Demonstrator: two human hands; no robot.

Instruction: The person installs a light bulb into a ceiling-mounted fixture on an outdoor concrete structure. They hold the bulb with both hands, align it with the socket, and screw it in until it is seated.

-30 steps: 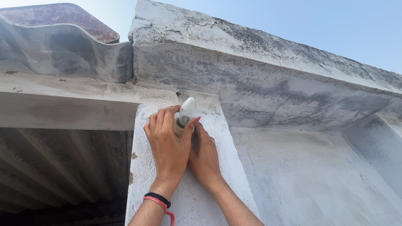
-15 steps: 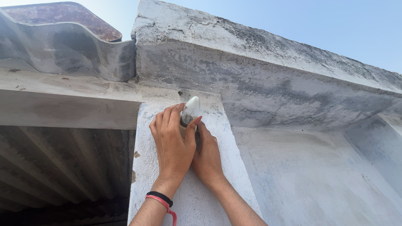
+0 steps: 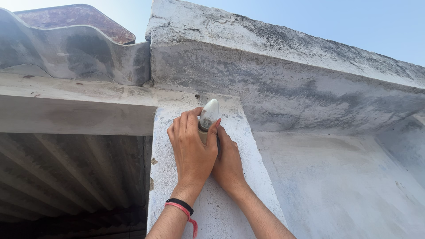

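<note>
A small candle-shaped bulb [image 3: 209, 113] of frosted glass points upward against a white-painted pillar [image 3: 248, 146]. My left hand [image 3: 191, 152], with a black and a red band on its wrist, is closed around the bulb's base, thumb against the neck. Tucked behind it and partly hidden, my right hand [image 3: 229, 164] presses on the pillar just below the bulb. Whatever fitting the base sits in is covered by my fingers.
A weathered grey concrete ledge [image 3: 283, 66] runs overhead. A corrugated roof sheet [image 3: 75, 53] lies at upper left above a concrete beam [image 3: 75, 106], with a dark shaded space [image 3: 66, 186] under it. A pale plastered wall [image 3: 345, 186] fills the right.
The bulb and both hands sit slightly further right in the view than before. More of the glass shows above my left fingers, and the bulb stands a little more upright.
</note>
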